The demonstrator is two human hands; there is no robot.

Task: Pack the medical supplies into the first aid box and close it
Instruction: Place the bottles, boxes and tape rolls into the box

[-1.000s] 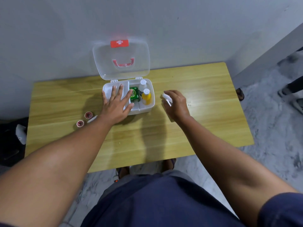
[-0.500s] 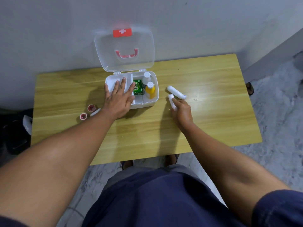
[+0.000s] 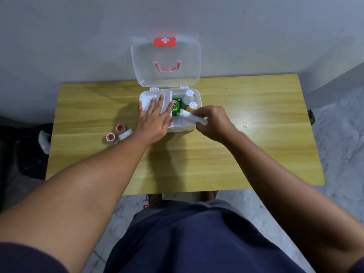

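Note:
The white first aid box (image 3: 199, 99) stands open at the back of the wooden table (image 3: 256, 146), its clear lid (image 3: 166, 62) upright against the wall. Inside are a green packet (image 3: 176, 106), a white bottle (image 3: 188, 96) and a yellow bottle (image 3: 192, 107). My left hand (image 3: 154, 119) lies flat, fingers spread, on the box's white tray (image 3: 146, 99). My right hand (image 3: 213, 122) holds white tubes (image 3: 190, 116) over the box's front right corner. Two small red-capped pots (image 3: 120, 127) (image 3: 110, 137) and a white piece (image 3: 125, 134) lie left of the box.
A grey wall rises directly behind the table. A dark bag (image 3: 29, 152) sits on the floor to the left. A small white speck (image 3: 232, 121) lies on the table right of my right hand. My lap (image 3: 187, 239) is below the table's front edge.
My right hand has picked the white tubes up from the table right of the box and carried them left over the box. My left hand has stayed on the tray.

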